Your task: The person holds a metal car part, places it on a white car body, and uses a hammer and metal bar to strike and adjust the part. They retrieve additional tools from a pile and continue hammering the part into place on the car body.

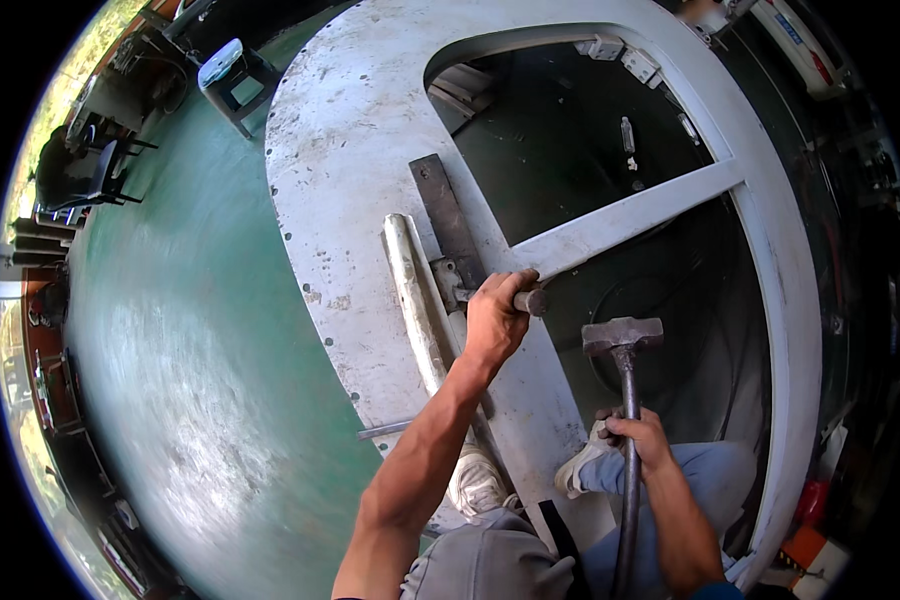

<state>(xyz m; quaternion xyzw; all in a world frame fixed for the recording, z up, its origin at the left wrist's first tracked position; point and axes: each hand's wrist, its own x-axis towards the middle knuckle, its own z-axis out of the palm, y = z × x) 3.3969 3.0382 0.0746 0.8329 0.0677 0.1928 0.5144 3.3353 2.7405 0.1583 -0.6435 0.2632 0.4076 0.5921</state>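
Observation:
My left hand [498, 318] is closed around a short round metal bar [536, 302], whose brownish end sticks out past my fingers. Its other end reaches toward a small metal block [448, 282] beside a dark flat steel bar [444, 205]. Left of these lies a long silvery round bar [412, 295] on the big white panel [335, 180]. A sledgehammer [622, 337] stands head up in my right hand [642, 438], which is wrapped around its dark handle below the head. That hammer head is apart from the bar in my left hand.
Two large openings pass through the panel, split by a white crosspiece [630, 213]. A thin metal rod [383, 430] pokes out at the panel's left edge. My shoes [478, 482] are close behind the work. A stool [238, 85] and chair [95, 175] stand on the green floor [190, 330].

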